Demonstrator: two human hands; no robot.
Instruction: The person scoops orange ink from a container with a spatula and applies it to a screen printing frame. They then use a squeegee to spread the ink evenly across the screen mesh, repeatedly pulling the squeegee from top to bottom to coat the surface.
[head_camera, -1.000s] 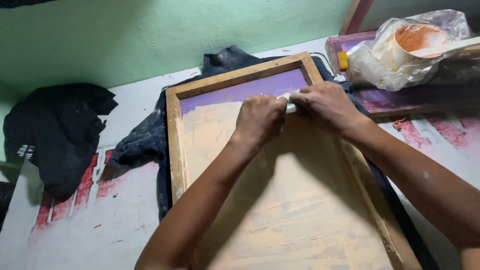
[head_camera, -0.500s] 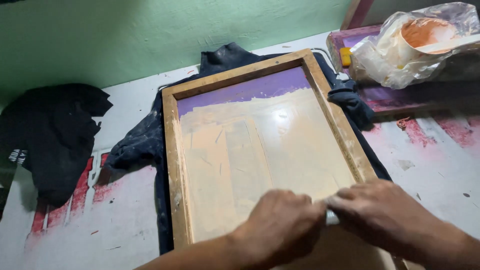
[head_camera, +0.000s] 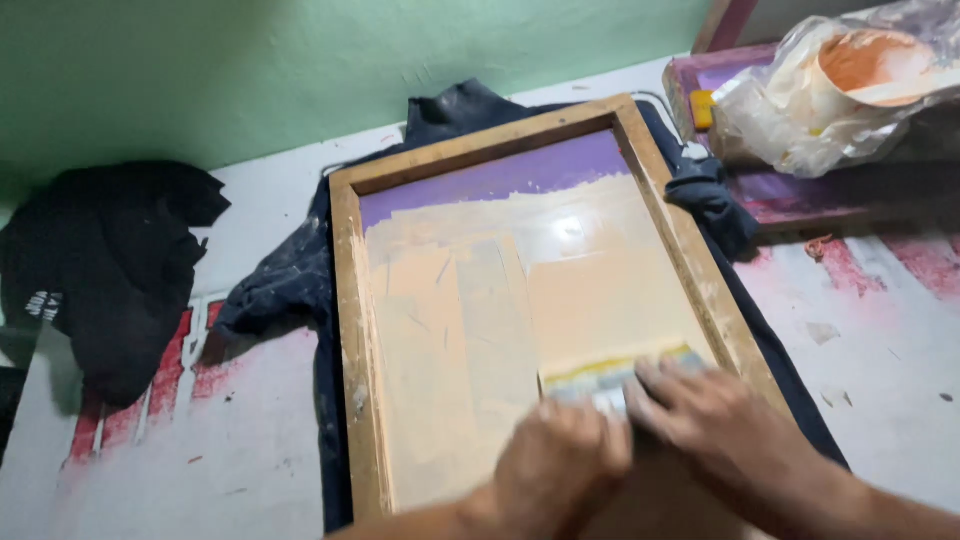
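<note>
Hands: left hand (head_camera: 562, 462) and right hand (head_camera: 712, 428) are side by side at the near end of the frame, both curled down over a small grey-white squeegee (head_camera: 608, 396); blur hides the exact grip, though both seem closed on it.
Squeegee: pressed on the mesh, with a yellowish ink streak just beyond it.
Frame: wooden rectangular printing screen (head_camera: 347, 330), its mesh coated in peach ink, with a purple band at the far end.
Underneath: dark navy garment (head_camera: 285, 290) spread on the white, red-stained counter (head_camera: 880, 330).
Left: crumpled black cloth (head_camera: 105, 270).
Far right: crinkled clear plastic bag (head_camera: 800, 110) around an orange-smeared tub.
</note>
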